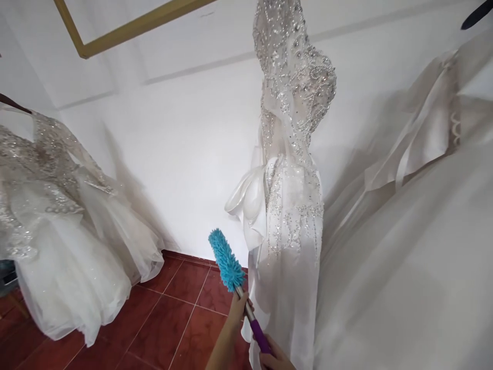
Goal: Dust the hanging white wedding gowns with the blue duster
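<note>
I hold a duster point(227, 261) with a fluffy blue head, a metal shaft and a purple grip. My left hand point(235, 311) pinches the shaft just below the blue head. My right hand point(274, 358) is closed around the purple grip at the bottom edge. The blue head points up and left, just left of a white beaded gown point(290, 205) that hangs upright in the middle, with a satin bow at its waist.
A white tulle gown with sequins point(57, 216) hangs at the left. A large satin gown point(416, 246) fills the right side. Red floor tiles point(169, 318) lie between them, a white wall behind. A gold frame point(115, 33) hangs top left.
</note>
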A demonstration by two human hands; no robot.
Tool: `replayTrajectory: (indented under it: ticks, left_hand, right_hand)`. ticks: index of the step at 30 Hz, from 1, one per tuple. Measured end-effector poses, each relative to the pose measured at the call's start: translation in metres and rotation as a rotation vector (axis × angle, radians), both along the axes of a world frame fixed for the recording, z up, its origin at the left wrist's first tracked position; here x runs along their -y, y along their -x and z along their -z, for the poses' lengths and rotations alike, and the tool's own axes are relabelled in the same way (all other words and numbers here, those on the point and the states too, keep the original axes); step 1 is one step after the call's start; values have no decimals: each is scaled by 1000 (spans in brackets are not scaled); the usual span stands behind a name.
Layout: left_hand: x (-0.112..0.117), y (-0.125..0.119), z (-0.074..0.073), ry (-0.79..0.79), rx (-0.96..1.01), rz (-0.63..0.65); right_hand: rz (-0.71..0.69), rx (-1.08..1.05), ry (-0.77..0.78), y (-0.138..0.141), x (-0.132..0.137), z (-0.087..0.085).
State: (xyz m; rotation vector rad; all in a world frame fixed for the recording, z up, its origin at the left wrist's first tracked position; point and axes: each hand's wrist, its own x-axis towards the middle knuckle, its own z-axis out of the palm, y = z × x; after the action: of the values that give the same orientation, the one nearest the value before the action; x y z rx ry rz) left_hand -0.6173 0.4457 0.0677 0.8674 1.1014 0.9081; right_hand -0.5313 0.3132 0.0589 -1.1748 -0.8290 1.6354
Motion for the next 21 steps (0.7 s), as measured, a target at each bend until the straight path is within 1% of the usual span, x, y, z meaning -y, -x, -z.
replayTrajectory:
  ticks: [2,4,6,9,11,13,15,17,19,21]
  left_hand:
    - [-2,1,-23,-75,19,-23]
    - [1,0,-47,-164,43,-41]
    - [9,-2,-72,-248,71,-47]
    - [25,-3,-108,-330,101,-31]
    - [33,-1,-126,-375,113,-5]
    - [37,1,-138,-414,121,20]
    - [35,4,-140,-438,127,45]
    - [29,5,-131,-422,124,69]
    - [23,3,-112,-358,120,99]
    - [19,-1,-84,-255,114,117]
  right_hand:
    - [-55,-26,-53,-1,-1,-19]
    - [-98,-48,-98,-2,-2,-37]
    - [-124,-61,-146,-3,-5,-55]
    - [-149,-82,-212,-3,-8,-79]
    - [-165,-97,-240,-3,-10,-91]
    - [-167,-103,-258,-2,-10,-99]
    - [-149,-92,-263,0,-9,-102]
    - [-118,-77,-254,2,-6,-99]
    - [-79,-72,-228,6,-1,-92]
    - [-30,-89,-174,10,5,-80]
